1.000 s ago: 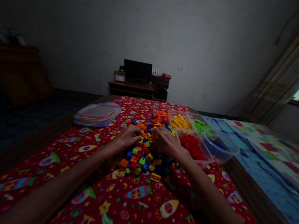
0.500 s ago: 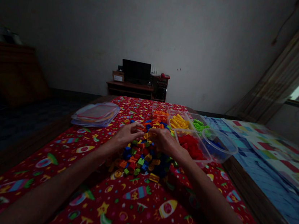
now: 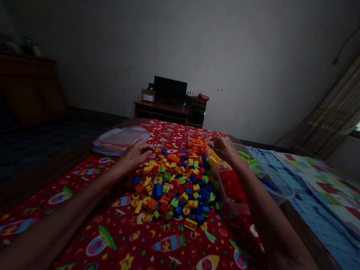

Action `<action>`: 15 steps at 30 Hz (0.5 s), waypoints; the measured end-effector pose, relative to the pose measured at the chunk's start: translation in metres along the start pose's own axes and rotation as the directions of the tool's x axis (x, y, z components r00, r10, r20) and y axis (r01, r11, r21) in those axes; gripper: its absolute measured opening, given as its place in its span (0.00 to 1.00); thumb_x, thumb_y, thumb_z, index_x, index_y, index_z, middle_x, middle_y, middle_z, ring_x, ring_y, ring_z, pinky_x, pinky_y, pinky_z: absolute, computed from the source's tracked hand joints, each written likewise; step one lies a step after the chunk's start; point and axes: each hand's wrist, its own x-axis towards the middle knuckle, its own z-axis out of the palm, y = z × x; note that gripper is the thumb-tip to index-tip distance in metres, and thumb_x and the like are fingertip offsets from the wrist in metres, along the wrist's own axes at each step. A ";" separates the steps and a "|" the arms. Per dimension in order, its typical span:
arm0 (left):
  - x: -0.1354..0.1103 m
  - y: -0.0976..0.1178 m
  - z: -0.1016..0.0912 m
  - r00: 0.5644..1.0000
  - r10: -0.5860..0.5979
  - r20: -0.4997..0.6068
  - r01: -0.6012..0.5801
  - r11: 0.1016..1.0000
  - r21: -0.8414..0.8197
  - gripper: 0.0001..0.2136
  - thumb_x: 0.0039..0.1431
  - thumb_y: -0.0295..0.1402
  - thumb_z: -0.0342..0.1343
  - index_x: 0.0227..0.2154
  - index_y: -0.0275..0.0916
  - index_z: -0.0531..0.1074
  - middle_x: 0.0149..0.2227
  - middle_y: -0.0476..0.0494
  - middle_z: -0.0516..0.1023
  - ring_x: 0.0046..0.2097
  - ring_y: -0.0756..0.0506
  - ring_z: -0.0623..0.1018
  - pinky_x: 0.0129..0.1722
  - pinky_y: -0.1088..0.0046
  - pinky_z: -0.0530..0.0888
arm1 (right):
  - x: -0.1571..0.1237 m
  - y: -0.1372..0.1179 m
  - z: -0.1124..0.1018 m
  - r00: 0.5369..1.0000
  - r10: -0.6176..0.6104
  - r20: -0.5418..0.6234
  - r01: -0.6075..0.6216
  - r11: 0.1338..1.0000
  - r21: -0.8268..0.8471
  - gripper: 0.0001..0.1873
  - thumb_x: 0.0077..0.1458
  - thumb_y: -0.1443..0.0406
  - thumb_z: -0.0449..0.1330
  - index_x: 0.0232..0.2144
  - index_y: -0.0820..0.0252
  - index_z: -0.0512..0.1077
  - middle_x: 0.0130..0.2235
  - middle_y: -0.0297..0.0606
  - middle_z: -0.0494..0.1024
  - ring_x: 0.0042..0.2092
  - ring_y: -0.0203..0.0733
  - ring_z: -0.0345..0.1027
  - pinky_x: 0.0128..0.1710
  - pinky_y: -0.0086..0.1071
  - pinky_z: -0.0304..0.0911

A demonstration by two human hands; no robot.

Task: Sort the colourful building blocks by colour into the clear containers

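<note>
A heap of loose toy building bricks (image 3: pixel 173 187) in yellow, blue, red, orange and green lies on the red patterned cloth. Along the left edge of this heap, my left hand (image 3: pixel 135 156) hovers with its fingers loosely stretched and no brick visible in them. My right hand (image 3: pixel 226 149) is over the clear container of yellow bricks (image 3: pixel 216 156), fingers curled together; whatever they hold is hidden. Around it stand clear containers of orange bricks (image 3: pixel 197 144), red bricks (image 3: pixel 231 185) and green bricks (image 3: pixel 247 158), partly covered by my right hand and forearm.
A round clear tub (image 3: pixel 286 192) with blue bricks stands at the right edge of the table. Stacked clear lids (image 3: pixel 118 139) lie at the far left. Beyond are a monitor (image 3: pixel 169 91) on a desk and, to the right, a bed with a blue sheet (image 3: pixel 316 222).
My right hand has gone from the heap up and right to over the yellow bricks' container. My left hand has drawn back leftward, uncovering the heap. The view has shifted slightly.
</note>
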 end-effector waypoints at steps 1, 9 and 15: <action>0.000 -0.004 0.002 1.000 0.000 0.006 0.000 1.000 0.013 0.17 0.47 0.42 0.50 0.33 0.38 0.78 0.34 0.43 0.81 0.37 0.40 0.78 0.38 0.68 0.73 | -0.001 -0.013 0.003 0.998 -0.055 0.023 0.055 0.998 0.022 0.15 0.58 0.64 0.53 0.42 0.66 0.75 0.34 0.45 0.78 0.33 0.37 0.67 0.31 0.28 0.55; 0.000 -0.028 0.022 0.991 0.009 0.131 -0.011 1.000 0.021 0.19 0.45 0.40 0.52 0.38 0.37 0.77 0.42 0.38 0.80 0.46 0.37 0.77 0.46 0.62 0.72 | 0.013 -0.099 0.046 0.937 -0.274 0.215 0.285 0.958 -0.021 0.13 0.58 0.68 0.51 0.40 0.63 0.74 0.40 0.47 0.77 0.39 0.41 0.70 0.34 0.28 0.59; -0.004 -0.033 0.035 0.989 0.054 0.141 -0.045 0.996 -0.073 0.19 0.48 0.44 0.51 0.38 0.40 0.77 0.44 0.40 0.80 0.47 0.38 0.77 0.50 0.63 0.70 | 0.025 -0.116 0.073 0.909 -0.294 0.296 0.320 0.946 -0.044 0.19 0.51 0.58 0.61 0.42 0.65 0.73 0.42 0.50 0.77 0.43 0.47 0.70 0.38 0.31 0.62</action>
